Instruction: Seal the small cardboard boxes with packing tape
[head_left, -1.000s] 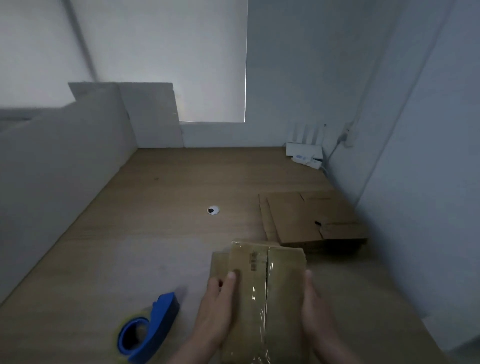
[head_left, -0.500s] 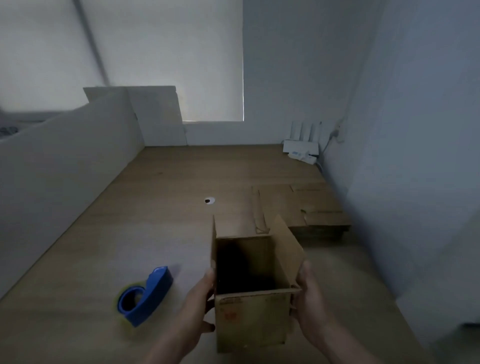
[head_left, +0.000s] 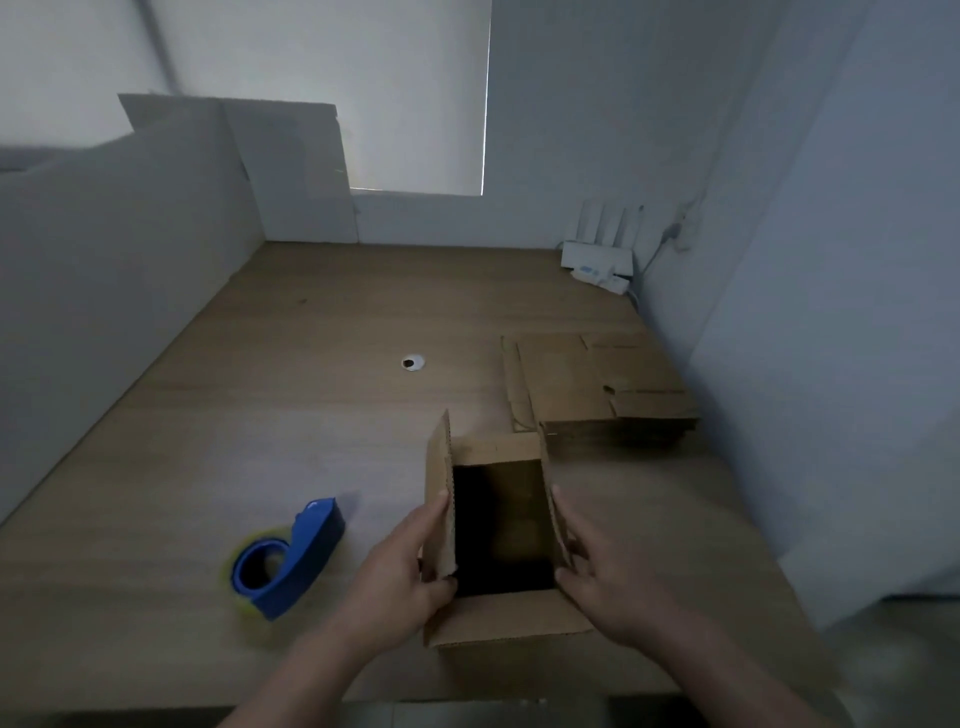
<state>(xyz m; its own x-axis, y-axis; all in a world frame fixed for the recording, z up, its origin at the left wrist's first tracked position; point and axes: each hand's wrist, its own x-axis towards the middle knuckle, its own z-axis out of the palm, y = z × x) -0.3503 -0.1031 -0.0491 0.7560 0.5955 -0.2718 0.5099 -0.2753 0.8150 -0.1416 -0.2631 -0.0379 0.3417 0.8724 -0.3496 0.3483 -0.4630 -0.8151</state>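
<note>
One open box (head_left: 506, 618), left hand (head_left: 400, 577), right hand (head_left: 608, 587) holding its side flaps

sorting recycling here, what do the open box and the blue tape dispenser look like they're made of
The box looks like plain brown corrugated cardboard, matte: its flap edges show a wavy cut. The tape dispenser seems smooth blue plastic with a slight sheen; its roll looks like clear yellowish tape.

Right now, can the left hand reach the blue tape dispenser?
Probably yes. The tape dispenser lies on the table left of the left hand, nothing between them. That hand grips a flap of the open box, so it must let go first.
</note>
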